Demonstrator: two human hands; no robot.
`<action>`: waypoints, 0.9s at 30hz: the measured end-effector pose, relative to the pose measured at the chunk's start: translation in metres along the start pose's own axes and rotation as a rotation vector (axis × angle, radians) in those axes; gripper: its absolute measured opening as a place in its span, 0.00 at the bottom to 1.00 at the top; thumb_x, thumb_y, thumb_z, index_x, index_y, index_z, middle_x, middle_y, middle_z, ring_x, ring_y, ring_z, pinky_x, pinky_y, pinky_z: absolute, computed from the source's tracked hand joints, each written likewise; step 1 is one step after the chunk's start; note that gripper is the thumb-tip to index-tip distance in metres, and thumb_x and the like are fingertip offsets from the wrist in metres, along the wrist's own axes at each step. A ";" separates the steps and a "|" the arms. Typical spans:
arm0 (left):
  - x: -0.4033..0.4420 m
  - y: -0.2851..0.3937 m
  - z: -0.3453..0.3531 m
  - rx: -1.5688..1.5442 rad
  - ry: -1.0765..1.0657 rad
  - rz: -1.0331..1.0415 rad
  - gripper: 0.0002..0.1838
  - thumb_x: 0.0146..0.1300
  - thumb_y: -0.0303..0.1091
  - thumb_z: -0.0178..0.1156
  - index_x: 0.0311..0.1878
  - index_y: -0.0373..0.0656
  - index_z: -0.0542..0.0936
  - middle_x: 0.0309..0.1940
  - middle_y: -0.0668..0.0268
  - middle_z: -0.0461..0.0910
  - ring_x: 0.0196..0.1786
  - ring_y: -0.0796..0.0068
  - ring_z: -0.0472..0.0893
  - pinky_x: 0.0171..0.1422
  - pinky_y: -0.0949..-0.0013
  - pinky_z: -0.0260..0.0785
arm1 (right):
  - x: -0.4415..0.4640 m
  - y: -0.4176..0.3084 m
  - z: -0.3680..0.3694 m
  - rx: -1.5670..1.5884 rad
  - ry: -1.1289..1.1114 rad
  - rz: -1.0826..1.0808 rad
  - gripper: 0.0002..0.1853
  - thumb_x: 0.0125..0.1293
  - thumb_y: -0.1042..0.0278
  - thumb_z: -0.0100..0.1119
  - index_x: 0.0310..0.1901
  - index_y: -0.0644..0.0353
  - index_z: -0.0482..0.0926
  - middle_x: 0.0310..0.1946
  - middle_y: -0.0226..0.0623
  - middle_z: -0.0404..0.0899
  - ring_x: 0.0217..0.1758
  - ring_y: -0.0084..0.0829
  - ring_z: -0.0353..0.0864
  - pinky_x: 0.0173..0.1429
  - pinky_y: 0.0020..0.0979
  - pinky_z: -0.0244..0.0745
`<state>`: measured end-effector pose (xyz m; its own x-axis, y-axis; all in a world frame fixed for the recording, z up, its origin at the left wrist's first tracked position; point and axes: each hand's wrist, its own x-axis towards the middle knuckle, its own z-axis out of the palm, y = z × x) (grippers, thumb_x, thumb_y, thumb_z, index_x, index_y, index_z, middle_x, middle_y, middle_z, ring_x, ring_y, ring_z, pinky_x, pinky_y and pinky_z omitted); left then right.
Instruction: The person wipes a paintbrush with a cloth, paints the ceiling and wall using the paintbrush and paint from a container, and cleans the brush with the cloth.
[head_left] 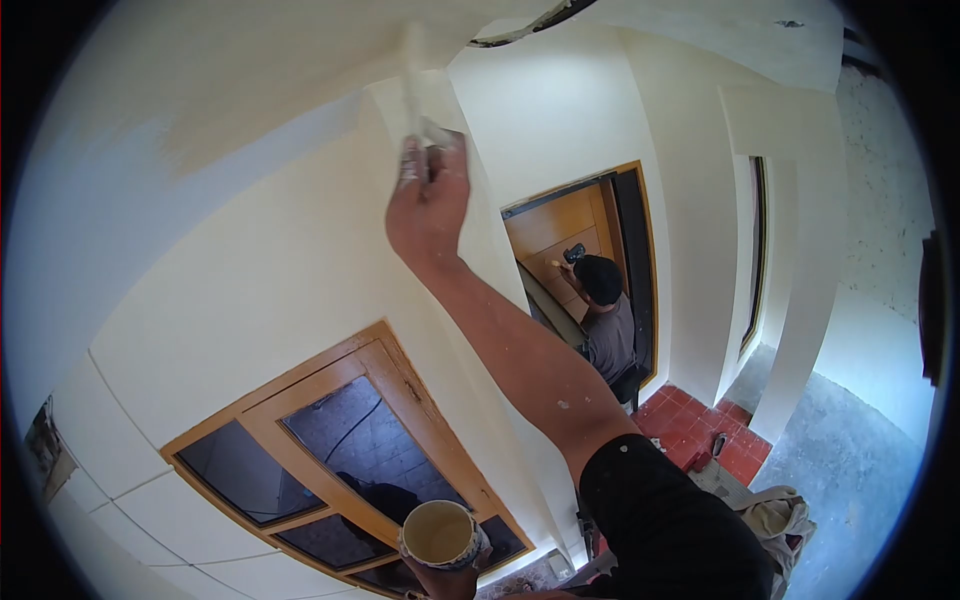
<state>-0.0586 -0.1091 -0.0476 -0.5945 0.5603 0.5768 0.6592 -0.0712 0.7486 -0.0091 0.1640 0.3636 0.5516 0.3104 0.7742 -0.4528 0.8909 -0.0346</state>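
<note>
My right hand [430, 195], speckled with paint, is raised high and closed around a paintbrush [412, 85]. Motion blurs the brush, whose tip is up by the edge where the cream wall [300, 230] meets the ceiling [250, 60]. Whether the bristles touch the surface I cannot tell. At the bottom of the view my left hand [450, 580] grips a small paint can [440, 535] with cream paint inside and smears down its side. Most of that hand is hidden below the can.
A wood-framed window [390, 400] is set in the wall beneath my raised arm. Another person [610, 320] in a dark cap works at a wooden door [560, 225] to the right. Red floor tiles [690, 430] and a crumpled cloth [780, 515] lie lower right.
</note>
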 end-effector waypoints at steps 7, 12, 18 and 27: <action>0.000 0.002 0.006 -0.019 0.011 0.009 0.68 0.45 0.44 0.86 0.79 0.38 0.46 0.71 0.47 0.64 0.72 0.51 0.68 0.71 0.48 0.66 | 0.031 0.009 0.025 0.045 0.126 0.028 0.06 0.79 0.75 0.50 0.50 0.67 0.68 0.31 0.31 0.71 0.32 0.17 0.66 0.35 0.23 0.64; -0.005 0.001 0.006 -0.023 0.026 -0.001 0.67 0.45 0.43 0.86 0.79 0.38 0.46 0.71 0.47 0.64 0.72 0.51 0.68 0.71 0.48 0.66 | -0.022 -0.027 0.022 -0.050 -0.358 0.177 0.07 0.77 0.80 0.49 0.53 0.65 0.70 0.31 0.28 0.70 0.32 0.15 0.65 0.35 0.20 0.62; -0.015 -0.007 -0.006 -0.001 0.037 -0.017 0.67 0.46 0.43 0.86 0.79 0.38 0.46 0.71 0.47 0.64 0.72 0.51 0.68 0.71 0.49 0.66 | -0.020 0.032 0.006 0.153 0.192 0.192 0.10 0.78 0.79 0.48 0.58 0.62 0.67 0.40 0.35 0.75 0.39 0.18 0.73 0.42 0.20 0.69; -0.018 -0.010 -0.011 0.014 0.050 -0.045 0.67 0.46 0.42 0.86 0.79 0.38 0.46 0.71 0.47 0.64 0.72 0.52 0.67 0.70 0.49 0.66 | -0.008 0.023 0.067 0.080 0.038 0.020 0.05 0.76 0.76 0.52 0.50 0.66 0.72 0.31 0.32 0.73 0.31 0.19 0.69 0.36 0.23 0.67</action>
<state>-0.0589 -0.1277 -0.0619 -0.6460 0.5204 0.5584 0.6375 -0.0346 0.7697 -0.0713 0.1601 0.3993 0.5673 0.3412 0.7495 -0.5174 0.8557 0.0020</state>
